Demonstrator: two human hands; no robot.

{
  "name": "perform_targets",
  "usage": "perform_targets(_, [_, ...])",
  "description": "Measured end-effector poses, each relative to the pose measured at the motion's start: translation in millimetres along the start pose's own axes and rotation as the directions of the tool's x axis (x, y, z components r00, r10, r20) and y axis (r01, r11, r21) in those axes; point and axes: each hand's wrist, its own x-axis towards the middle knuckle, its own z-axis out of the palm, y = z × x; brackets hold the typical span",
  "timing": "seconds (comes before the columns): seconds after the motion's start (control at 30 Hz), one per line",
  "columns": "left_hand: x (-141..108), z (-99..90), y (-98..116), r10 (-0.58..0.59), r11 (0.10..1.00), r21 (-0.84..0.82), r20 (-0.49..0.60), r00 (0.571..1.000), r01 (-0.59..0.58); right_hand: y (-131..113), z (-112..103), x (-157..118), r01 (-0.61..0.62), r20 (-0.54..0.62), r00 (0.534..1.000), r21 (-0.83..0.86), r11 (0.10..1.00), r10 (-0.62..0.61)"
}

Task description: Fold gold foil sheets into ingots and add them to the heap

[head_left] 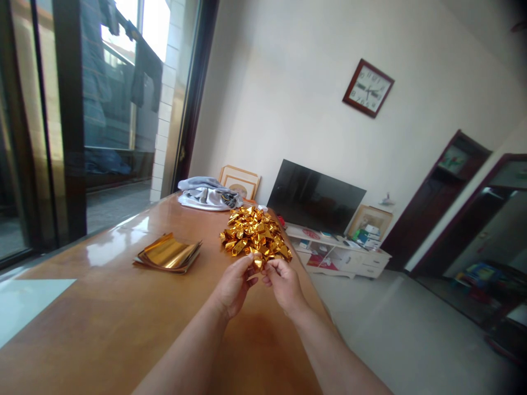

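Between my two hands is a small folded piece of gold foil paper [258,264]. My left hand [237,285] pinches it from the left, fingers closed. My right hand [283,282] has its thumb and forefinger closed at the right side of the same piece. Right behind my hands lies a heap of shiny gold folded foil pieces [255,227], partly hidden by my fingers. To the left a stack of flat gold foil sheets [168,253] rests on the wooden table [164,318], its top sheet curling up at the edges.
Folded pale cloth [208,195] sits at the table's far end, near some framed pictures [241,181]. Beyond the table's right edge are a low white cabinet [349,260] and a television [315,195]. A pale sheet [28,302] lies at the table's left.
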Motion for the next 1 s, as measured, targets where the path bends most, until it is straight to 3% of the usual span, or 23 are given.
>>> perform_targets(0.2, [-1,0.3,0,0.015,1.000,0.019,-0.035,0.999,-0.015,-2,1,-1,-0.020,-0.006,1.000,-0.017,1.000,0.019])
perform_targets(0.53, [6,-4.1,4,-0.115,0.965,-0.246,-0.097,0.989,0.088,-19,6,-6,-0.025,-0.023,0.999,-0.079,0.997,0.023])
perform_targets(0.7, [8,-8.2,4,-0.136,0.961,-0.262,-0.151,0.979,0.093,-20,6,-7,-0.049,-0.010,0.999,-0.114,0.992,0.048])
perform_targets(1.0, [9,-7.9,1,-0.152,0.966,-0.226,-0.117,0.981,0.123,-19,10,-4,0.024,0.019,1.000,-0.188,0.982,-0.021])
